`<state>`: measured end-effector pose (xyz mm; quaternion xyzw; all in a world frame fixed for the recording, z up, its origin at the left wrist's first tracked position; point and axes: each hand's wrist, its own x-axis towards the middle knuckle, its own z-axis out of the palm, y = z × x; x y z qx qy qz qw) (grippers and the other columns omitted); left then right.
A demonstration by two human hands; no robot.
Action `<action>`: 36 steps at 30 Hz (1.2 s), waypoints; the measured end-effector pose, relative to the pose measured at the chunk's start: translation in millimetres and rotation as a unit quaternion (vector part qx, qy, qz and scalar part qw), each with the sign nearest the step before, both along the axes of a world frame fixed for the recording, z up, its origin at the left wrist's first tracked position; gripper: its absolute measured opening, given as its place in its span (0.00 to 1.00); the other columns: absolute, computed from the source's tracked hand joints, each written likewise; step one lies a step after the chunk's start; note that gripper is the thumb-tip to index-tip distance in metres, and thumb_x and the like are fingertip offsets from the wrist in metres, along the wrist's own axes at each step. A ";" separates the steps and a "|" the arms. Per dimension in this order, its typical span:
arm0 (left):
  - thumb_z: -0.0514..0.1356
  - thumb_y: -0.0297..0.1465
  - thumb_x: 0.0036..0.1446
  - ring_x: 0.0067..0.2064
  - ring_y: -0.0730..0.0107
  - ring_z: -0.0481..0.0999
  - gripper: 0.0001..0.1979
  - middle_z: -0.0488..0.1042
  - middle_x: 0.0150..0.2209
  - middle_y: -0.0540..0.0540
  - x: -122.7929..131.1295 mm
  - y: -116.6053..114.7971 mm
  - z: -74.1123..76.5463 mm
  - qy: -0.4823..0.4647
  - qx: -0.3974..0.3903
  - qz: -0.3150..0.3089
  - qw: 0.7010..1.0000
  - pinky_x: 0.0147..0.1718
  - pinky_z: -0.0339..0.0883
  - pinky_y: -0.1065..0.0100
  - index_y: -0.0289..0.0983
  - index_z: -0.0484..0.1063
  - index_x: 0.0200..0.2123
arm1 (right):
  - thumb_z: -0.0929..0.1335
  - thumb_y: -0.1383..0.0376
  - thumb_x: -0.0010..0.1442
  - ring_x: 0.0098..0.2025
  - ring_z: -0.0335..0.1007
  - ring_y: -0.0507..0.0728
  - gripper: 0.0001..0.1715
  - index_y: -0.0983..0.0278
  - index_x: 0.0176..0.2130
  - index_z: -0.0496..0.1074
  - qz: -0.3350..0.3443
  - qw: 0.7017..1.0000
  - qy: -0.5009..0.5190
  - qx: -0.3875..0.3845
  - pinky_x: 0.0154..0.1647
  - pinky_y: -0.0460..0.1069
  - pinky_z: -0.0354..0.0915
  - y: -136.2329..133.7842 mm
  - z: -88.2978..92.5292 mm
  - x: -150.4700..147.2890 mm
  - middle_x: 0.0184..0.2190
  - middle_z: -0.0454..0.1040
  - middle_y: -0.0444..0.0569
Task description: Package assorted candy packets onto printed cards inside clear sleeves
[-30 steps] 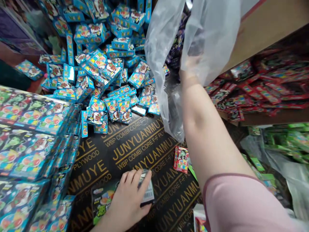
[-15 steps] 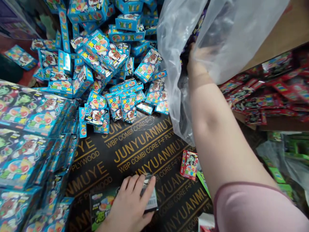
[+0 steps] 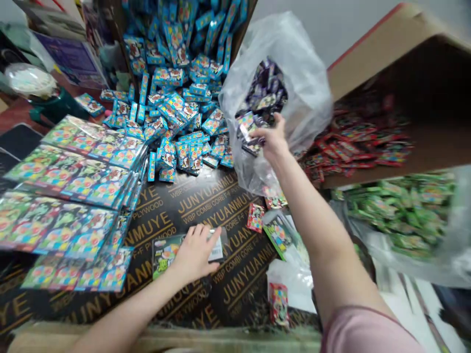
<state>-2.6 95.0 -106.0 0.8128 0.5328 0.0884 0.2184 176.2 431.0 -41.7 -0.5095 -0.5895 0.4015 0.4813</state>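
My left hand (image 3: 195, 252) lies spread across a dark packet (image 3: 165, 255) with green lettering, on the black printed board (image 3: 200, 196). A clear edge and a pale barcode label show beside its fingers. At the mouth of a translucent plastic bag (image 3: 301, 98), my right hand (image 3: 272, 139) grips a small purple candy box (image 3: 248, 128) between thumb and fingers. Behind it, several dark purple boxes (image 3: 267, 88) fill the bag. A small red box (image 3: 255, 217) sits on the board between my two hands.
Blue boxes (image 3: 176, 108) are heaped at the back. Stacked clear-wrapped packs (image 3: 73, 181) stand at left. On the right are a cardboard carton (image 3: 371, 46) with red packets (image 3: 353, 147) and a bag of green packets (image 3: 408, 211). Another red box (image 3: 278, 304) lies near the front edge.
The view has pulled back and up. My right hand, partly hidden inside the bag before, now shows at its mouth with a purple candy box. My left hand stays on the dark packet.
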 end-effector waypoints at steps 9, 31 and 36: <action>0.71 0.49 0.36 0.47 0.47 0.72 0.40 0.75 0.44 0.34 -10.7 -25.9 35.0 0.040 -0.016 -0.089 0.995 0.43 0.66 0.57 0.34 0.73 0.51 | 0.76 0.70 0.28 0.36 0.69 0.56 0.54 0.53 0.56 0.61 0.019 0.970 0.129 -0.204 0.37 0.50 0.67 -284.3 -19.2 -8.6 0.34 0.71 0.41; 0.61 0.36 0.57 0.36 0.65 0.77 0.18 0.79 0.35 0.42 -10.7 -72.4 24.2 -0.143 0.004 0.086 0.986 0.41 0.67 0.66 0.31 0.75 0.49 | 0.72 0.59 0.56 0.53 0.67 0.65 0.27 0.61 0.54 0.69 0.122 0.945 -0.226 0.203 0.55 0.61 0.63 -464.7 -88.4 11.5 0.51 0.73 0.57; 0.72 0.46 0.39 0.57 0.50 0.68 0.45 0.69 0.57 0.36 -52.8 -96.1 27.1 0.015 0.032 -0.025 0.999 0.56 0.59 0.55 0.38 0.65 0.60 | 0.70 0.62 0.58 0.52 0.66 0.66 0.31 0.62 0.59 0.65 0.126 0.932 -0.286 0.183 0.52 0.61 0.63 -457.2 -98.4 1.4 0.52 0.72 0.57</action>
